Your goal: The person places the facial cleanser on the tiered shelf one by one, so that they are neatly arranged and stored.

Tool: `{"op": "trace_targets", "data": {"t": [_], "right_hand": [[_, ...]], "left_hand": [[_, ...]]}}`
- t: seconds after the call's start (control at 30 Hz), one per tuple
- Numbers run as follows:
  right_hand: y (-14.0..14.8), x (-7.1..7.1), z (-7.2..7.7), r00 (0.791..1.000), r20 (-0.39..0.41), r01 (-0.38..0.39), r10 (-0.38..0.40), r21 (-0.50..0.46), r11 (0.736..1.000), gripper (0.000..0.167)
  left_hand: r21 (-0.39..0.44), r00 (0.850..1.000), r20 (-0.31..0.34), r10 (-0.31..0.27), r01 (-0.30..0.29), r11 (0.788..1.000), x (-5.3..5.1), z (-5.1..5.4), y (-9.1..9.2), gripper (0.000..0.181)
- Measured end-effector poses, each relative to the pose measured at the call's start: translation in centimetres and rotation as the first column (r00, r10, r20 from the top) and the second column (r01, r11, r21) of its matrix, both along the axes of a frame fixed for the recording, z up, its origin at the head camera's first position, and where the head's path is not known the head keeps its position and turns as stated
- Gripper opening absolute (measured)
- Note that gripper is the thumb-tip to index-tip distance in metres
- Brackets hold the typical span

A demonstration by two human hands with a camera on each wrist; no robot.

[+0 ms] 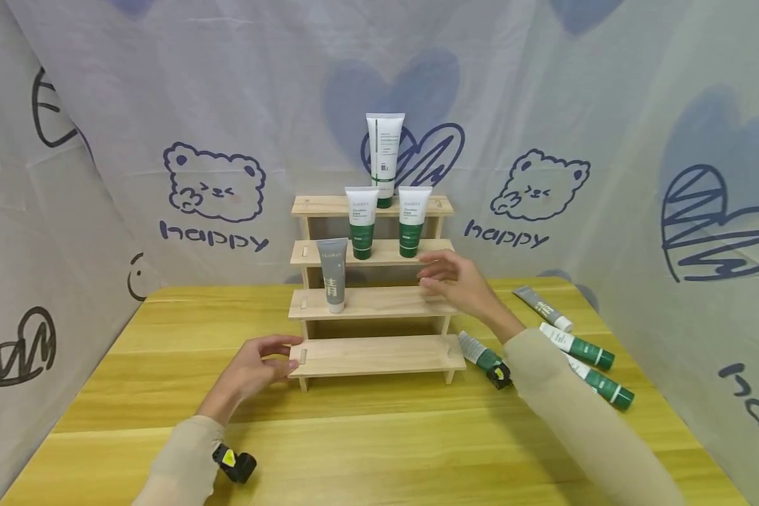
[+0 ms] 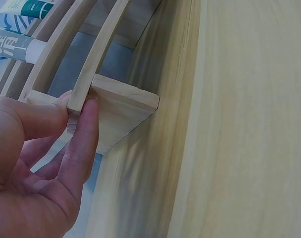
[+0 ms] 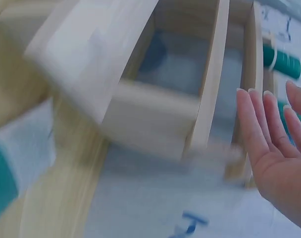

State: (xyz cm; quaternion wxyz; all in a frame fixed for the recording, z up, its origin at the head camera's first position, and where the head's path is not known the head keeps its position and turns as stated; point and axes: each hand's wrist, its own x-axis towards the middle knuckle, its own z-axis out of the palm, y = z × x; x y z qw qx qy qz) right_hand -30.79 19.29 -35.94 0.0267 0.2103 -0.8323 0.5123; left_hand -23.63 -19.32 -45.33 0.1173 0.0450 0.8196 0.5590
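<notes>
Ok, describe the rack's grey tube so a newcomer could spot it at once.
In the head view, find the four-step wooden rack on the table. On its second step from the bottom, toward the left end, a grey tube stands on its cap. It is the rack's only grey one; the three tubes above are white and green.

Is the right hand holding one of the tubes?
No, the right hand is at the right side of the wooden stand, grasping nothing.

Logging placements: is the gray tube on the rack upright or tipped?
Upright. The gray tube stands on its white cap, flat end up, on the second tier from the bottom of the wooden rack.
</notes>
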Motion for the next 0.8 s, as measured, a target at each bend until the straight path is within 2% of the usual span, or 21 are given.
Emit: {"op": "trace_targets", "data": {"t": [0.2, 0.3, 0.47, 0.73, 0.8], "right_hand": [[5.0, -0.7, -0.4, 0.993, 0.033, 0.108, -0.11, 0.049, 0.993, 0.04], [7.3, -1.1, -0.6, 0.983, 0.043, 0.174, -0.18, 0.118, 0.978, 0.039], [10.9, -1.7, -1.0, 0.956, 0.037, 0.273, -0.292, 0.261, 0.926, 0.035], [16.1, -1.9, -2.6, 0.955, -0.01, 0.271, -0.298, 0.441, 0.856, 0.031], [17.2, -2.0, -3.0, 0.948, -0.016, 0.285, -0.317, 0.483, 0.828, 0.031]], "left_hand": [[0.0, 1.0, -0.002, -0.002, 0.002, 1.0, -0.1, 0.0, -0.1, 0.048], [0.003, 1.0, -0.002, -0.003, 0.003, 1.0, 0.0, 0.0, -0.1, 0.048], [0.006, 1.0, -0.002, -0.003, 0.003, 1.0, 0.1, 0.2, 0.0, 0.047], [0.012, 1.0, -0.003, -0.008, 0.008, 1.0, 0.0, 0.2, 0.0, 0.048], [0.01, 1.0, -0.007, -0.008, 0.008, 1.0, 0.0, 0.2, 0.0, 0.048]]}}
